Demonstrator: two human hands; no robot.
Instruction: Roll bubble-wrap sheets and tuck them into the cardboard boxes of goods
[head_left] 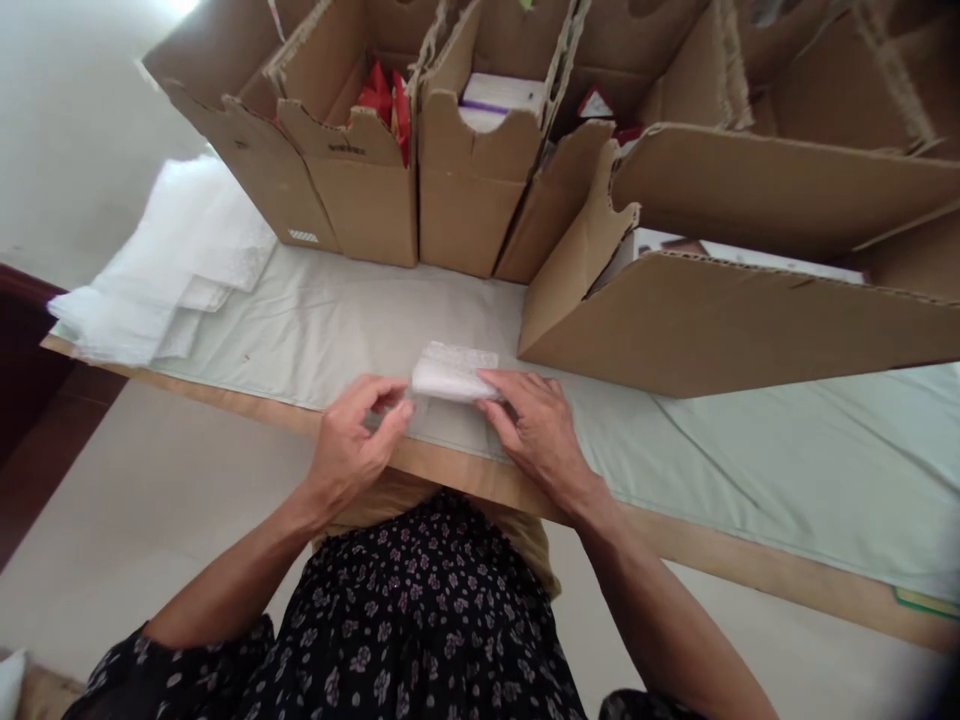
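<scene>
Clamping the white bundle (450,376) over the table (349,305), the right hand (541,418) pinches its right end; the left hand (351,432), beside it, has its grip apart. Slack pressure could let the bundle unfold.

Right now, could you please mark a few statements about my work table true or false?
1. The white bundle lies between the left hand and the right hand. True.
2. The right hand is clear of the bundle. False: its fingers touch the bundle's right end.
3. Red packets show inside a cardboard box. True.
4. That box is sealed shut. False: its top is open.
5. White sheets lie to the right of the boxes. False: they lie to the left.
</scene>
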